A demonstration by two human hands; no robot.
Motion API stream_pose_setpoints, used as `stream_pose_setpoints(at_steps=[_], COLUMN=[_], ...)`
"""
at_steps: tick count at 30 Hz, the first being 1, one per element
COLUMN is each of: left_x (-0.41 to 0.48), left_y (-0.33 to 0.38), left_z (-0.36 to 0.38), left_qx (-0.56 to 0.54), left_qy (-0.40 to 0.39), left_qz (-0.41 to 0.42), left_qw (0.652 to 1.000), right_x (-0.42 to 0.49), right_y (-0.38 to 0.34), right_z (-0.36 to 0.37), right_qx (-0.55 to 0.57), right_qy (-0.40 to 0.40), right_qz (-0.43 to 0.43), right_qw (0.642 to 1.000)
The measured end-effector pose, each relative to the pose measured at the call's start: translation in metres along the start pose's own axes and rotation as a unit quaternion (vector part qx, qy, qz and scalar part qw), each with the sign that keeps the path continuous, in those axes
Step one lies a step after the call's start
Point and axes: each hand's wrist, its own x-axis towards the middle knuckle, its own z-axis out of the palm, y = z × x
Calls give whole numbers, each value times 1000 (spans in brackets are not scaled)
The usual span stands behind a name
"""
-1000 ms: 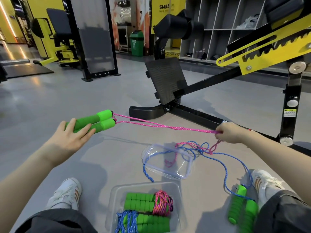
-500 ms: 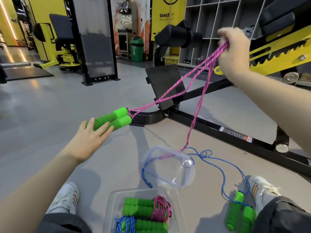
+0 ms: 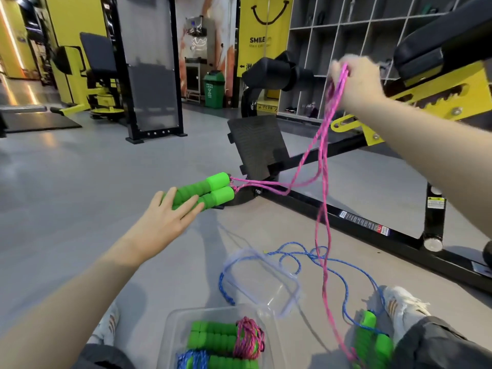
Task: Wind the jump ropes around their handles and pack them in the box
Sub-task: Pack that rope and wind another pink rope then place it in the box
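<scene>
My left hand grips two green foam handles held side by side, out over the floor. A pink rope runs from them up to my right hand, which is raised high and closed on the rope; its loop hangs down to the floor by my right shoe. A clear plastic box at the bottom centre holds two wound ropes, one pink and one blue. Another blue rope lies loose on the floor with its green handles near my right leg.
The box's clear lid lies on the floor just beyond the box, over part of the blue rope. A black and yellow gym bench frame crosses the floor ahead and right. My shoes flank the box. Grey floor stretches to the left.
My right hand rose from floor level to high up on the right, pulling the pink rope up off the tangle with the blue rope. My left hand kept the handles and shifted slightly right.
</scene>
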Motion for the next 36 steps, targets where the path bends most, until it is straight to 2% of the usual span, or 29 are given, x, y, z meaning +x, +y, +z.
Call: stream_pose_setpoints(at_steps=[2, 3, 4, 6, 7, 9, 11, 13, 16, 19, 23, 26, 29, 32, 36], left_x=[6, 8, 11, 17, 20, 29, 40, 50, 60, 61, 48, 42, 46, 55, 78], left_y=[4, 7, 8, 10, 11, 13, 14, 17, 17, 6, -7, -5, 12, 37, 66], left_z=[-4, -6, -6, -10, -13, -18, -27, -37, -50, -59, -63, -68, -73, -78, -80], left_qx=[17, 21, 30, 41, 39, 41, 38, 34, 13, 12, 25, 14, -42, -101, -158], left_qy=[0, -3, 5, 12, 16, 36, 57, 86, 125, 130, 98, 96, 139, 170, 212], left_qz=[13, 17, 25, 33, 35, 53, 75, 93, 90, 92, 119, 114, 78, 47, 7], left_qw=[1000, 1000, 999, 999, 998, 997, 995, 991, 988, 987, 988, 989, 986, 979, 964], right_x=[-21, -33, -47, -79, -91, -112, -126, -135, -138, -139, -141, -138, -132, -122, -124], right_y=[33, 52, 69, 96, 100, 95, 84, 68, 60, 52, 52, 61, 70, 83, 92], right_z=[15, 22, 28, 38, 42, 47, 54, 64, 82, 83, 63, 47, 35, 37, 59], right_qx=[-117, -180, -236, -300, -297, -185, -20, 124, 287, 402, 407, 398, 443, 486, 578], right_qy=[-89, -161, -251, -426, -482, -523, -496, -452, -413, -384, -417, -420, -365, -265, -171], right_qz=[45, 74, 95, 122, 125, 143, 164, 189, 212, 196, 208, 202, 193, 223, 296], right_qw=[988, 968, 934, 845, 814, 819, 853, 863, 838, 808, 785, 790, 796, 803, 741])
